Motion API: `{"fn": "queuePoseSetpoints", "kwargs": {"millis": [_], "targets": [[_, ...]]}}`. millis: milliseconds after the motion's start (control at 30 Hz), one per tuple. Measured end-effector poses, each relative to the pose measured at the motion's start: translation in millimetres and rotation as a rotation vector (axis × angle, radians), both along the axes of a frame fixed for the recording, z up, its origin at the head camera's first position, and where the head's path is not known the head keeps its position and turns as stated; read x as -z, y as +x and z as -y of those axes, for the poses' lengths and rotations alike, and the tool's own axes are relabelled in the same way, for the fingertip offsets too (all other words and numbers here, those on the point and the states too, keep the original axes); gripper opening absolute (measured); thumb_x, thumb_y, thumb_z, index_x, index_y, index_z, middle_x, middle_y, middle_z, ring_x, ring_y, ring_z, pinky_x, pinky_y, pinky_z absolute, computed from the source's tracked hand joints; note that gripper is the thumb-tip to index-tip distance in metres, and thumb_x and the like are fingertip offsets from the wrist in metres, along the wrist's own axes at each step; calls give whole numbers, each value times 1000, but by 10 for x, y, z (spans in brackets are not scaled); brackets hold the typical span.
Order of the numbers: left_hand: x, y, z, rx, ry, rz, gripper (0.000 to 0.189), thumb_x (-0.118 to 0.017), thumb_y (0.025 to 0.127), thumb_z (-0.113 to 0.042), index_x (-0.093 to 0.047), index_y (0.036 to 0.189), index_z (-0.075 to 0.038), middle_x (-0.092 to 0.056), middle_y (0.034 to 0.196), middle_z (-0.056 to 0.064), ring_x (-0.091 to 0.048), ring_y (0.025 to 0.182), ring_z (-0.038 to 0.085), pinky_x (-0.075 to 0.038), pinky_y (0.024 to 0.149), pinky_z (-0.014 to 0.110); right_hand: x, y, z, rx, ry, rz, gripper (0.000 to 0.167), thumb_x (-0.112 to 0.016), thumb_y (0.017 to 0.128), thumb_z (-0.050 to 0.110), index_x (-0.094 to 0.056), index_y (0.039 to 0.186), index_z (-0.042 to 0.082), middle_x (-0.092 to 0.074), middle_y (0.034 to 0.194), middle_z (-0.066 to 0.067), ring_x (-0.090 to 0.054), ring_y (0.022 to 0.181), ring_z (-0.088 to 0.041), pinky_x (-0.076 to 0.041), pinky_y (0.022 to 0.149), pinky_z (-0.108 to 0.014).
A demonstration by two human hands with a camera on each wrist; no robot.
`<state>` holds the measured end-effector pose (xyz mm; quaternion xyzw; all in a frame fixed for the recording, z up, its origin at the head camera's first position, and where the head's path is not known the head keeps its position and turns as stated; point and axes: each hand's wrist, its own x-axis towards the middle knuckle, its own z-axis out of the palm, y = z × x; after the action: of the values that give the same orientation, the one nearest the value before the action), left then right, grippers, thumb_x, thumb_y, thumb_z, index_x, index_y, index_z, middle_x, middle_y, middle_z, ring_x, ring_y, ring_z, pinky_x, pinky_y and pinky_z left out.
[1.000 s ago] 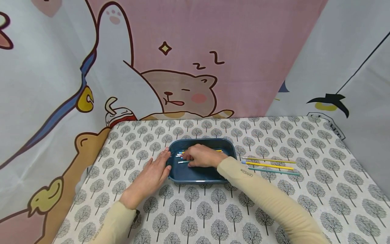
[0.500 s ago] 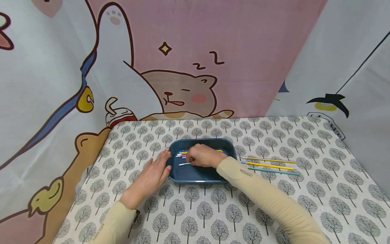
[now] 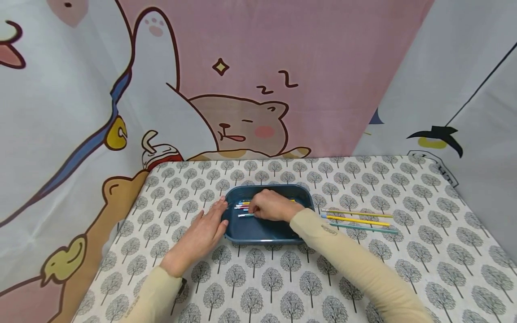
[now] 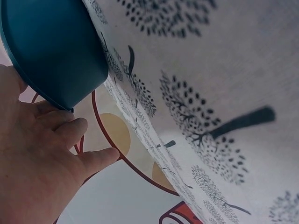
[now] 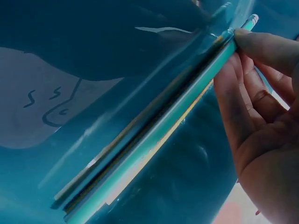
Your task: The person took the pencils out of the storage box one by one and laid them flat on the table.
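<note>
Slightly, the right hand (image 3: pixel 274 206) has edged away from the left hand (image 3: pixel 205 233), baring more pencil ends (image 3: pixel 242 206). It pinches the teal pencil (image 5: pixel 163 127), seemingly secured but within the blue tray (image 3: pixel 262 242), whose end the left's outspread fingers touch.

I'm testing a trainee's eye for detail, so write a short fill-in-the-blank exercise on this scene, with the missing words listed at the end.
1. The ____ grip pinches a green pencil.
2. Beside the tray, ____ pencils lie on the cloth.
3. The middle one of these is ____.
4. The cloth's print shows rows of ____.

Missing words: right; three; yellow; trees.
</note>
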<state>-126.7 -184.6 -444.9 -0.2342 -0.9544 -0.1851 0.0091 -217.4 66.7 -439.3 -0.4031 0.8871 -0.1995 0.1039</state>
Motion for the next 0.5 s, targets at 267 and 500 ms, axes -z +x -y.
{"fn": "queuePoseSetpoints", "kwargs": {"millis": [267,500], "targets": [[-14,-14,-17,11,-3,-12,55,-45,112,-30,-37,159,-2,-26,169,11,-31,153,30,-29,116,70,-99,-12,-49,-10,-45,-27,15,-73,95,6,-83,104,13,-77,99,3,-69,87,-7,-58,81,-26],[-11,-3,-10,15,-9,-6,55,-44,113,-30,-37,159,-1,-25,169,13,-31,153,31,-30,116,70,-261,46,-82,0,-93,-19,15,-70,97,6,-82,105,11,-76,98,2,-65,80,-6,-57,76,-26]]}}
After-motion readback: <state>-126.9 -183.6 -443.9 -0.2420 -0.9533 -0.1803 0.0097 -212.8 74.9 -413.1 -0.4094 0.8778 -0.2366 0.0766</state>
